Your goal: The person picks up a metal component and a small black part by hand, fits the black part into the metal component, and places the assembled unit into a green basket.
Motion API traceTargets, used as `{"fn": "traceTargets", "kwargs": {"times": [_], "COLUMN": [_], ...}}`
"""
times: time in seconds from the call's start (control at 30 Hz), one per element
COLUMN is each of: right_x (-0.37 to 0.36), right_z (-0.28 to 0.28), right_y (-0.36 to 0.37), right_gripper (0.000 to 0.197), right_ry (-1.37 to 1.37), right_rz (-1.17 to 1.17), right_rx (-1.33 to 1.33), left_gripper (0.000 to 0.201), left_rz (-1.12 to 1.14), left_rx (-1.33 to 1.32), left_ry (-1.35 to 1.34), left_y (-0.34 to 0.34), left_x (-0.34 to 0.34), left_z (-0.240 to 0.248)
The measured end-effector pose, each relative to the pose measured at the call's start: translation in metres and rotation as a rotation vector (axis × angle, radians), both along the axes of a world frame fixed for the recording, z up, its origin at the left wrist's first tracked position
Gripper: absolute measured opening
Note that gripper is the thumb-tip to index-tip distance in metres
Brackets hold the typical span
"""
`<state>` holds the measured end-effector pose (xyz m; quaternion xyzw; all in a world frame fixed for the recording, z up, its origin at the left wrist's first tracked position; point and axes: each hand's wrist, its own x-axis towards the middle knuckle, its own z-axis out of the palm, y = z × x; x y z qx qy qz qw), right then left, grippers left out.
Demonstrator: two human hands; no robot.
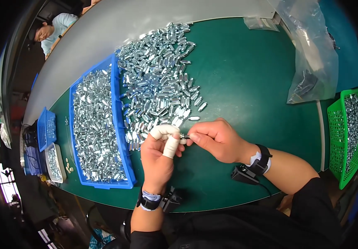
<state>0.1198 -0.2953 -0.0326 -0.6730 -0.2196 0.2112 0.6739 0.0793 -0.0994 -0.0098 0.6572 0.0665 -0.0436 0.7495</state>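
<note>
Left hand (pixel 158 155), white-covered fingers — closed on a shiny silver metal piece (pixel 182 135) | right hand (pixel 220 142), fingers — pinched at its dark tip (pixel 187 137) | faceted silver pieces (pixel 158 68) heaped on green table (pixel 245 74), more in blue plastic tray (pixel 119 124); seemingly many left, finished count unclear

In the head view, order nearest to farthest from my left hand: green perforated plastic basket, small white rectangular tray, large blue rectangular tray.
1. Blue tray, just left of your left hand.
2. White tray, farther left.
3. Green basket, far right.
</note>
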Motion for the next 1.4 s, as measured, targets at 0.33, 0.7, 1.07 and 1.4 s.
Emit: {"fn": "traceTargets", "kwargs": {"times": [0.33,0.7,1.07,1.4], "right_x": [-0.005,-0.001,-0.004,-0.003], "right_z": [-0.003,0.007,0.003,-0.001], "right_y": [-0.004,0.0,0.0,0.002], "right_gripper": [0.027,0.027,0.022,0.021], "right_ry": [0.008,-0.036,-0.127,-0.164], "right_rz": [-0.049,-0.016,-0.011,-0.024], "right_rx": [0.026,-0.047,-0.064,-0.074], "left_gripper": [0.012,0.014,0.012,0.008], "left_rz": [-0.116,-0.031,-0.207,-0.26], "left_rx": [-0.106,0.292,0.169,0.162], "left_ry": [-0.085,-0.031,-0.031,-0.046], "left_y": [0.004,0.009,0.01,0.013], "left_x": [-0.003,-0.006,-0.004,-0.001], "left_z": [-0.004,-0.007,-0.004,-0.007]}}
